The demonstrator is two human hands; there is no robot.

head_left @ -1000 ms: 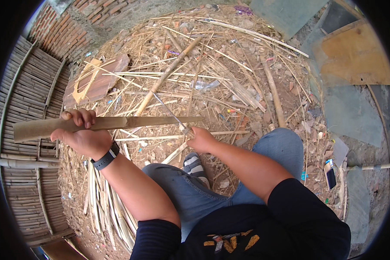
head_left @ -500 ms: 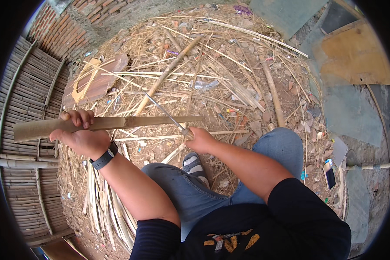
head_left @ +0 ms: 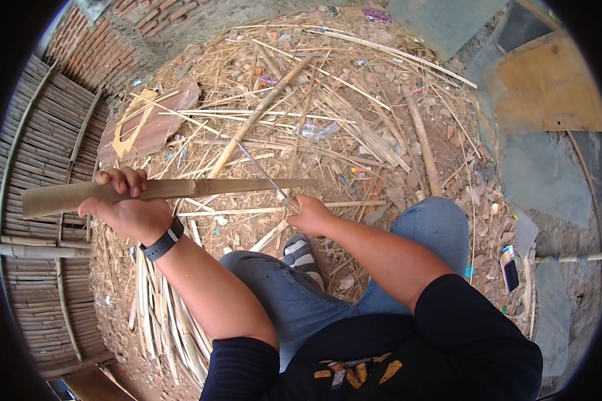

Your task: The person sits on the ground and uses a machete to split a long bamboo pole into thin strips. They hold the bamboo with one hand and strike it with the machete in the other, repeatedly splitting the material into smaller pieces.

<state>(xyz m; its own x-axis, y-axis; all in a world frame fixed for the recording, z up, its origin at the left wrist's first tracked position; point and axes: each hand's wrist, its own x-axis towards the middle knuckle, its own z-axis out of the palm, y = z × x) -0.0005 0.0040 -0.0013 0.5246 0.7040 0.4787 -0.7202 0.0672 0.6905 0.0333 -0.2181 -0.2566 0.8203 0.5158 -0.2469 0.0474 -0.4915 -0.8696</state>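
Surrounding held bamboo (head_left: 170, 189), poles (head_left: 261, 117), pale strips (head_left: 164, 321)

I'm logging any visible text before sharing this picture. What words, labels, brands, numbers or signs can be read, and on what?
None that I can quote.
Shirt: the orange and grey print gives no word I can make out.
Wristband: any marking is too small to read.
Phone: dark screen, nothing readable.
Bamboo and tool: no writing visible.
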